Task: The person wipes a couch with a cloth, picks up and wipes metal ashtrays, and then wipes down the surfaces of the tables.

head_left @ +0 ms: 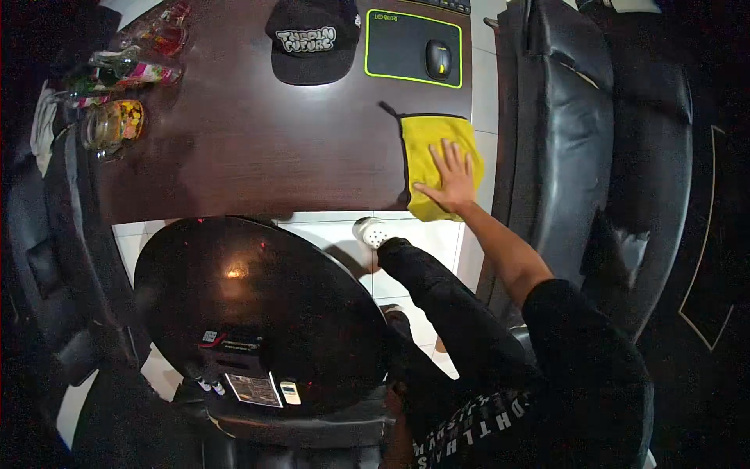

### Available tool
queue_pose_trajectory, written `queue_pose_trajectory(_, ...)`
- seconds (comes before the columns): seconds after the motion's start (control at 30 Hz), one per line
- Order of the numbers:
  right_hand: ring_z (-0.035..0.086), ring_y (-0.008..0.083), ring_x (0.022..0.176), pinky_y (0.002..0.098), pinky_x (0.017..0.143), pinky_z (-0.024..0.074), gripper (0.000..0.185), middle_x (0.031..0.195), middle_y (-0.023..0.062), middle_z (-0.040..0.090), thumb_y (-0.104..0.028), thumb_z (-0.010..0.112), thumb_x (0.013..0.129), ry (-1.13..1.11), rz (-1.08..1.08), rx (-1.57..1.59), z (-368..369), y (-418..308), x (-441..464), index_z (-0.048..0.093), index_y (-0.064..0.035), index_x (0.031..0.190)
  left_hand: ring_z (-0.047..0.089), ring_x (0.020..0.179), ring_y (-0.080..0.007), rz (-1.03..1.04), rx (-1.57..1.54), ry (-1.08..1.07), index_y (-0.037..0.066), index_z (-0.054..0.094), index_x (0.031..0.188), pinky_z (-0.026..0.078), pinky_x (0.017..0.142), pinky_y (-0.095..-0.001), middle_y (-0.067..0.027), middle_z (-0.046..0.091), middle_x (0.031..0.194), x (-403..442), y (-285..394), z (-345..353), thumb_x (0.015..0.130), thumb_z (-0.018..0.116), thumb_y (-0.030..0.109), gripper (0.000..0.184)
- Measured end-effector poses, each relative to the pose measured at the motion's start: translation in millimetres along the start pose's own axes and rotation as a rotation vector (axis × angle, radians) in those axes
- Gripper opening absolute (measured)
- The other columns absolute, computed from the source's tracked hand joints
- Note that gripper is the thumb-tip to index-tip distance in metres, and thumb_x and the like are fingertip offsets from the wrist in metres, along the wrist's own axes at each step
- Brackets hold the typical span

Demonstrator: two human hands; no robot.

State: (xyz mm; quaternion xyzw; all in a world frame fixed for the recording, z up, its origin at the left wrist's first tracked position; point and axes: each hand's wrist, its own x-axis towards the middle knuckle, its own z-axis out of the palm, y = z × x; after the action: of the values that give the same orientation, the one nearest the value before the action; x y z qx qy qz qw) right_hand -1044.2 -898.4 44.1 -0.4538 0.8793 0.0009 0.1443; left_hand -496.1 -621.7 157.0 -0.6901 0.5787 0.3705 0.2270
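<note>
My right hand (451,181) lies flat on a folded yellow cloth (428,145) with dark edging, its fingers spread. The cloth rests at the right front corner of the dark wooden table (258,148) and hangs slightly over the edge. A dark strap or loop sticks out from its upper left corner. Above the cloth is a black mouse pad (398,47) with a bright green border, holding a black mouse (439,60). Low in the picture, part of my left arm (400,426) is in deep shadow beside the round black table; its fingers cannot be made out.
A black cap (312,43) sits at the table's far side. Several bottles (148,73) and a glass jar (115,125) stand along the left. A round black table (258,289) bears a dark box (234,353). Black leather sofas (578,148) flank the right; my shoe (373,233) is on white tiles.
</note>
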Motion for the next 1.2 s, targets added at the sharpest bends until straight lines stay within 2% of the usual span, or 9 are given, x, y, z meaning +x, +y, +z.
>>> queue_pose_trajectory(0.2, 0.006, 0.0375, 0.142, 0.0596, 0.109, 0.0171, 0.088, 0.155, 0.0146, 0.007, -0.073, 0.034, 0.084, 0.149, 0.623, 0.194, -5, -18, 60, 0.013, -0.0190, 0.150, 0.062, 0.087, -0.0344, 0.031, -0.007, 0.005, 0.003, 0.062, 0.100, 0.050, 0.078, -0.0471, -0.0168, 0.064, 0.090, -6, -10, 6, 0.084, 0.063, 0.031, 0.033)
queue_pose_trajectory(0.23, 0.024, 0.0431, 0.136, 0.0571, 0.102, 0.0319, 0.084, 0.152, 0.0203, 0.015, -0.069, 0.033, 0.087, 0.158, 0.673, 0.170, -10, -19, 66, 0.015, -0.0156, 0.149, 0.062, 0.087, -0.0344, 0.042, -0.014, 0.009, 0.003, 0.062, 0.100, 0.050, 0.077, -0.0471, -0.0168, 0.064, 0.090, -6, -11, 8, 0.084, 0.063, 0.032, 0.033)
queue_pose_trajectory(0.33, 0.043, 0.0500, 0.120, 0.0525, 0.096, 0.0393, 0.080, 0.146, 0.0264, 0.026, -0.064, 0.032, 0.090, 0.084, 0.814, 0.456, -19, -6, 72, 0.016, -0.0122, 0.148, 0.062, 0.085, -0.0344, 0.079, -0.081, 0.015, 0.002, 0.062, 0.101, 0.050, 0.077, -0.0472, -0.0168, 0.064, 0.087, -8, -17, 16, 0.083, 0.063, 0.033, 0.035)
queue_pose_trajectory(0.37, 0.055, 0.0481, 0.102, 0.0500, 0.088, 0.0440, 0.073, 0.129, 0.0303, 0.044, -0.060, 0.032, 0.093, 0.177, 0.798, 0.413, -20, -5, 69, 0.026, -0.0062, 0.142, 0.062, 0.084, -0.0345, 0.119, 0.012, -0.008, 0.002, 0.062, 0.099, 0.050, 0.077, -0.0468, -0.0169, 0.063, 0.085, -4, -18, 21, 0.084, 0.063, 0.034, 0.036)
queue_pose_trajectory(0.5, 0.056, 0.0486, 0.097, 0.0523, 0.085, 0.0431, 0.061, 0.100, 0.0321, 0.060, -0.053, 0.032, 0.096, 0.171, 0.762, 0.517, 17, 25, 41, 0.041, 0.0039, 0.116, 0.062, 0.082, -0.0352, 0.098, -0.186, -0.052, 0.001, 0.063, 0.095, 0.049, 0.077, -0.0454, -0.0173, 0.064, 0.085, 8, -14, 44, 0.084, 0.063, 0.038, 0.038)
queue_pose_trajectory(0.63, 0.056, 0.0486, 0.099, 0.0515, 0.086, 0.0430, 0.061, 0.102, 0.0335, 0.059, -0.052, 0.029, 0.097, 0.144, 0.808, 0.571, 42, 10, -19, 0.044, 0.0045, 0.115, 0.062, 0.086, -0.0343, 0.011, -0.493, -0.037, 0.000, 0.064, 0.094, 0.049, 0.078, -0.0451, -0.0181, 0.065, 0.090, 8, 39, 13, 0.085, 0.063, 0.037, 0.039)
queue_pose_trajectory(0.87, 0.057, 0.0487, 0.096, 0.0506, 0.082, 0.0464, 0.056, 0.101, 0.0330, 0.060, -0.048, 0.031, 0.097, 0.017, 0.721, 0.431, 67, 12, -85, 0.046, 0.0045, 0.112, 0.063, 0.087, -0.0301, -0.002, -0.454, -0.083, -0.003, 0.063, 0.094, 0.050, 0.077, -0.0404, -0.0180, 0.065, 0.094, -6, 47, 17, 0.084, 0.064, 0.028, 0.033)
queue_pose_trajectory(1.03, 0.055, 0.0454, 0.069, 0.0493, 0.065, 0.0491, 0.033, 0.076, 0.0269, 0.057, -0.027, 0.045, 0.094, 0.185, 0.238, 0.309, 108, 57, -104, 0.053, 0.0040, 0.103, 0.063, 0.090, -0.0277, 0.119, -0.698, 0.099, -0.002, 0.061, 0.103, 0.050, 0.080, -0.0357, -0.0172, 0.064, 0.100, -43, 9, 39, 0.085, 0.062, 0.028, 0.036)
queue_pose_trajectory(1.2, 0.061, 0.0406, 0.083, 0.0438, 0.074, 0.0494, 0.040, 0.088, 0.0269, 0.061, -0.033, 0.042, 0.097, 0.058, 0.286, 0.431, 13, 15, -136, 0.050, 0.0018, 0.115, 0.062, 0.093, -0.0255, -0.082, -0.659, -0.023, 0.000, 0.060, 0.108, 0.049, 0.082, -0.0368, -0.0153, 0.065, 0.102, -45, 37, 14, 0.088, 0.060, 0.037, 0.041)
